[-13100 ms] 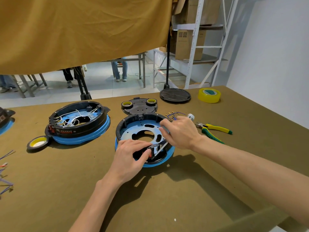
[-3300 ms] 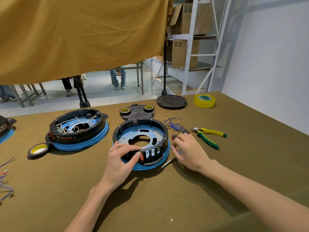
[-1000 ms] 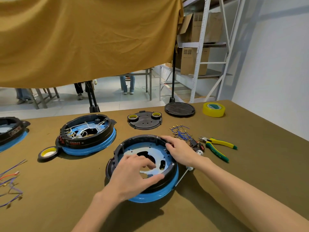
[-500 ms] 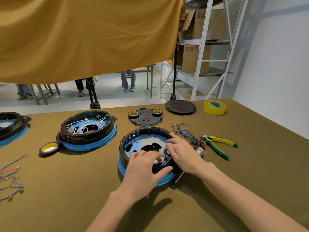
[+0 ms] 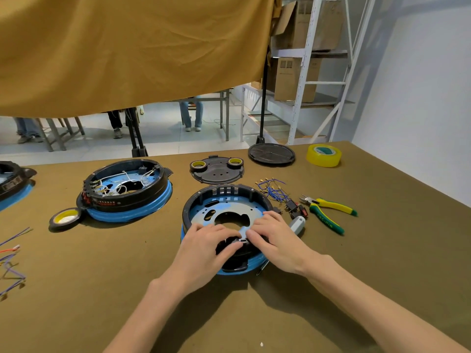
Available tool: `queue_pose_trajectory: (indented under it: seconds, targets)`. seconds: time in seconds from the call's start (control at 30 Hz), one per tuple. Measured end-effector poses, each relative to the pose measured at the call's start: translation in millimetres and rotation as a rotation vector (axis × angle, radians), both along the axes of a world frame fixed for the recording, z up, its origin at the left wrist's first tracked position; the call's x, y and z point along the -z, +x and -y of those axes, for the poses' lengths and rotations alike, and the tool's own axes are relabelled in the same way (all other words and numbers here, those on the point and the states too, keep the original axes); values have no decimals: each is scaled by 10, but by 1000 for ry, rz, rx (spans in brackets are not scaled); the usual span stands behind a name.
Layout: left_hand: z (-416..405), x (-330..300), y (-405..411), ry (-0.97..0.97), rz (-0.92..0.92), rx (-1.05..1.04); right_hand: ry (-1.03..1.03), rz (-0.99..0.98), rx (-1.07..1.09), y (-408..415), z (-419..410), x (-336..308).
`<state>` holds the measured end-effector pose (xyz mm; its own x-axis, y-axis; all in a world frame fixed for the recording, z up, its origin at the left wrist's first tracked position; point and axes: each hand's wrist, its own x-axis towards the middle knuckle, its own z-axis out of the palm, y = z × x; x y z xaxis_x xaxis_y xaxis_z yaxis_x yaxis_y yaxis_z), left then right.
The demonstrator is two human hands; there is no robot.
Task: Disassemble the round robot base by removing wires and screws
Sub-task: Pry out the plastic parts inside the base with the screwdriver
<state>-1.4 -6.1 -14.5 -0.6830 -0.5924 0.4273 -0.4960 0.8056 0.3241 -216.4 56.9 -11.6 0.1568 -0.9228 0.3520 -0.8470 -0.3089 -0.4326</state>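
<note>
**Both hands on the near rim of the stripped base**

While both hands press at the near rim, the round robot base (image 5: pixel 226 207) sits on the tabletop a little toward the near edge from its middle, its black ring and blue skirt around a bare blue-grey plate with no wires left inside. The left hand (image 5: pixel 204 248) lies flat over the near wall, fingers spread and bent, gripping nothing I can make out. The right hand (image 5: pixel 274 238) meets it fingertip to fingertip over a small black part on the rim; whether it pinches that part I cannot tell.

As I judge it, the risk is force. If a screw is left in that part, prying could crack the plastic or make the base skid across the cloth. The screwdriver (image 5: pixel 297 224) lies just beside the right hand, partly under it, and a slip could knock it, or scatter the removed wires (image 5: pixel 271 191) and small connectors lying toward the right edge next to the pliers (image 5: pixel 328 212).

Olive-brown cloth covers the tabletop. A second base (image 5: pixel 126 192), wired, stands toward the left edge beside a black tape roll (image 5: pixel 65 219); a black cover plate (image 5: pixel 216 170), a stand's round foot (image 5: pixel 271 154) and yellow tape (image 5: pixel 323 155) sit near the far edge. A mustard curtain hangs above, with white shelving and cartons beyond.
</note>
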Motion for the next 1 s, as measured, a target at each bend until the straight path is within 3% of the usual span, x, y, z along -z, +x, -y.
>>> queue_pose_trajectory:
  seconds: [0.13, 0.47, 1.0]
  targets:
    - [51, 33, 41, -6, 20, 42, 26, 48, 27, 39, 47, -10]
    - [38, 163, 11, -66, -156, 19, 43, 48, 36, 17, 98, 28]
    - [46, 184, -4, -98, -191, 15, 137, -12, 22, -65, 140, -25]
